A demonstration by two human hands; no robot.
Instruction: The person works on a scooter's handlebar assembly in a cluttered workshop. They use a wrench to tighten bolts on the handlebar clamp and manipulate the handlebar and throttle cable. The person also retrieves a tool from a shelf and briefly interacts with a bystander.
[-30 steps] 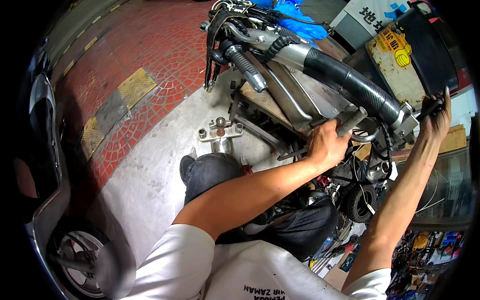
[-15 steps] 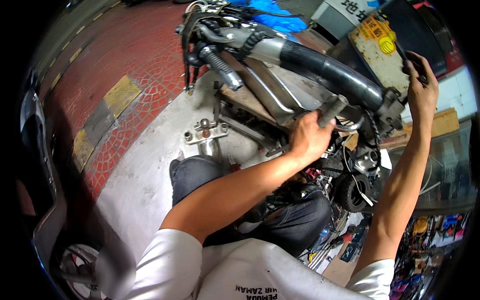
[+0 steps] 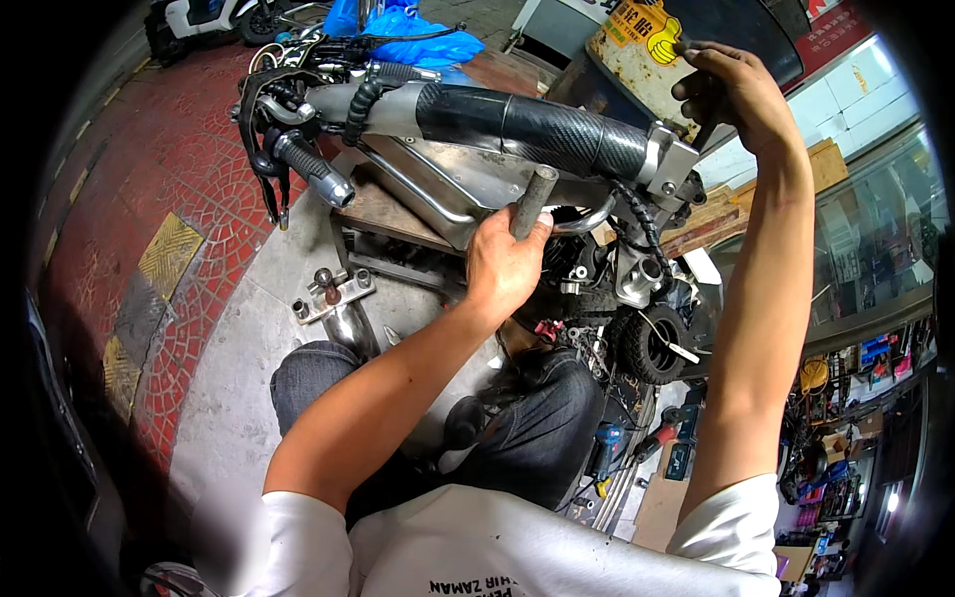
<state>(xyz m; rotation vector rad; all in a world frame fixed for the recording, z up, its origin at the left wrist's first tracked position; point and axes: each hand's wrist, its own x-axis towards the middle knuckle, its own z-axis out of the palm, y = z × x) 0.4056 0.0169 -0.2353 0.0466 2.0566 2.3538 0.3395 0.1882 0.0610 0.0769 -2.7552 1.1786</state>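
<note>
My left hand [image 3: 502,264] is closed round a short, thick grey metal rod [image 3: 535,199]; its upper end sticks up and its lower end is hidden by my fingers. Just beside it is a curved chrome tube [image 3: 587,221] under the scooter frame. That frame's black carbon-patterned tube [image 3: 527,127] lies across the bench, with a metal bracket [image 3: 668,169] at its right end. My right hand [image 3: 741,95] is raised beyond the bracket, fingers curled. Something dark shows below its fingers, but I cannot make out what it is.
A handlebar grip [image 3: 313,169] juts from the frame's left end. A metal fork part [image 3: 348,308] stands on the floor by my knee. A small black tyre [image 3: 652,343] lies at right, near tools. A rusty bin [image 3: 637,75] stands behind, and a glass case [image 3: 856,289] at far right.
My view has swung right, so the scene sits farther left. My left hand still grips the metal rod by the chrome tube. My right hand is still raised, its fingers bent differently.
</note>
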